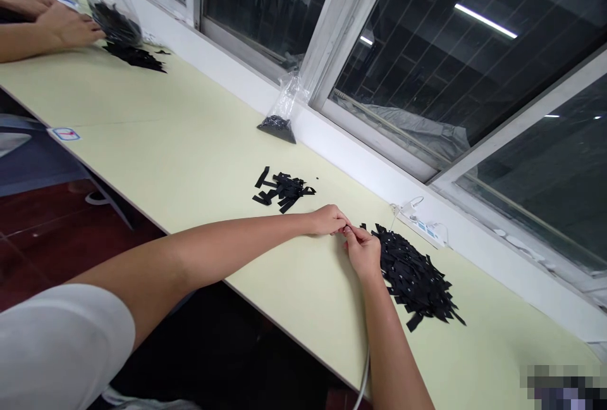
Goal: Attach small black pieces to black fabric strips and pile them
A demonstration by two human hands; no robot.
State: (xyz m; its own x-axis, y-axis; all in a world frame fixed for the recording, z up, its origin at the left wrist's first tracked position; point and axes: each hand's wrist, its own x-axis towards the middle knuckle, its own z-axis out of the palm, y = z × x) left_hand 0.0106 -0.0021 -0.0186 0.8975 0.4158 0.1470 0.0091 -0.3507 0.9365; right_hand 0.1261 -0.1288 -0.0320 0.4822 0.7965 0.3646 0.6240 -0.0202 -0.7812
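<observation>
Even, bright indoor light — ceiling tube lights glare in the dark window glass upper right; shadows soft, edges bend wide-angle, lower right corner pixelated.

A clear bag leans against the window frame; a power strip lies by the sill; a co-worker's hand rests far left.

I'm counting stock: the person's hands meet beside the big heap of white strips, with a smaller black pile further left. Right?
Not quite. In the head view the big heap of flat strips is black, not white. The left hand and right hand do meet beside it, and the smaller black strip pile lies further left.
</observation>
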